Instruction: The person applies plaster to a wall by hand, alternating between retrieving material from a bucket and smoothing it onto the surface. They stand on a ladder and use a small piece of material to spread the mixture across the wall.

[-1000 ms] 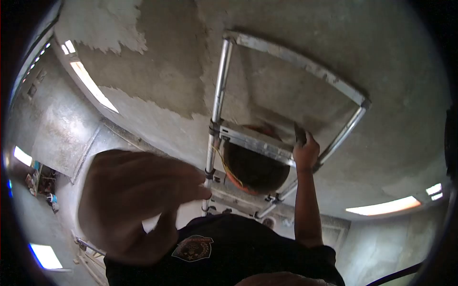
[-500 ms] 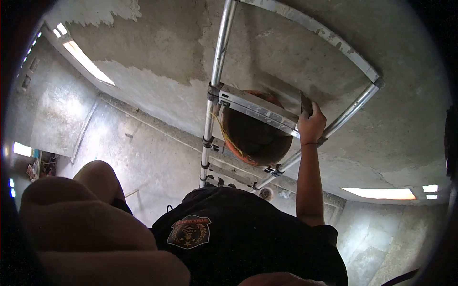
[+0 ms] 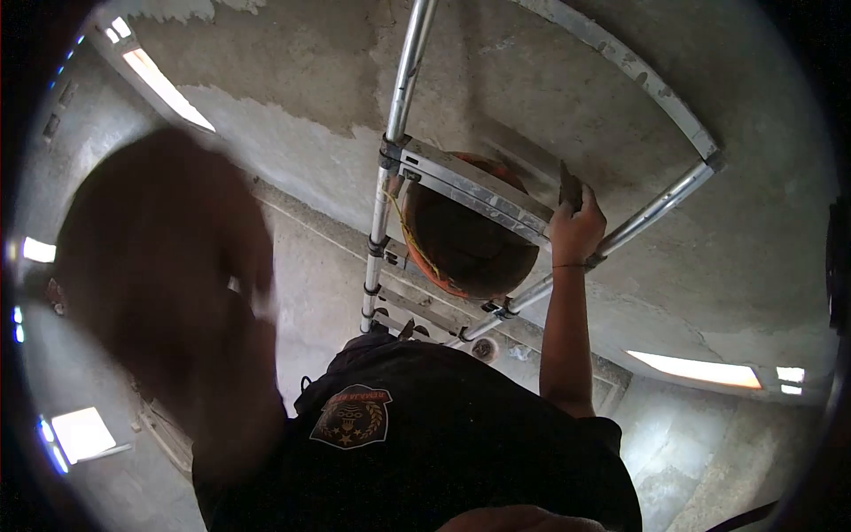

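Trowel (image 3: 570,188), as it appears, sits in your right hand (image 3: 576,232), your fingers closed around it beside the upper rung (image 3: 474,191). For good control, hold it firmly with a loose wrist, and angle the blade clear of the metal. Your left hand (image 3: 168,266) is raised close to the camera and blurred; you cannot tell from this whether it grips anything. The basin (image 3: 431,269) lies under that rung, between the rails, with dark stuff inside. The rung crosses over it and the right rail (image 3: 660,206) stands close to your wrist, so mind both.
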The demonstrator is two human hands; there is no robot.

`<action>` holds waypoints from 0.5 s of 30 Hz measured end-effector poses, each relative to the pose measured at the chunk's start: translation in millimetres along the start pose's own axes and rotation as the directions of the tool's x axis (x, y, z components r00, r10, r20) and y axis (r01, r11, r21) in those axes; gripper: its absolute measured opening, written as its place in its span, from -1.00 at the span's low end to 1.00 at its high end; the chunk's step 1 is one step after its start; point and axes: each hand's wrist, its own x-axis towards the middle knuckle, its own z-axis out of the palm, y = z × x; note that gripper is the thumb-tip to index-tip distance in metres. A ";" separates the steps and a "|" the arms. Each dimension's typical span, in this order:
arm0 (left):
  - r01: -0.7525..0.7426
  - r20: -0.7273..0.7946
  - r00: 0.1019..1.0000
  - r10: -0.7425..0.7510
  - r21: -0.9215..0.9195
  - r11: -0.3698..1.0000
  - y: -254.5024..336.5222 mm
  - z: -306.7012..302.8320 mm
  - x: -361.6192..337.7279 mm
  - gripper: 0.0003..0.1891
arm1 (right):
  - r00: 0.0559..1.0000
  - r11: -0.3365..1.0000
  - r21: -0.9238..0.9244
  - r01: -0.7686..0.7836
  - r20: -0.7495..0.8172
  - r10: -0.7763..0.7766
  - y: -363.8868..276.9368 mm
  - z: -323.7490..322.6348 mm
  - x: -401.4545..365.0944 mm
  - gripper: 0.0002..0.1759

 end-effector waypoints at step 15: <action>0.895 -0.366 0.440 -0.820 0.109 0.432 -264.8 161.4 -53.3 -0.30 | 0.997 0.997 -0.073 0.037 0.074 -0.032 7.0 1.3 -0.7 -0.55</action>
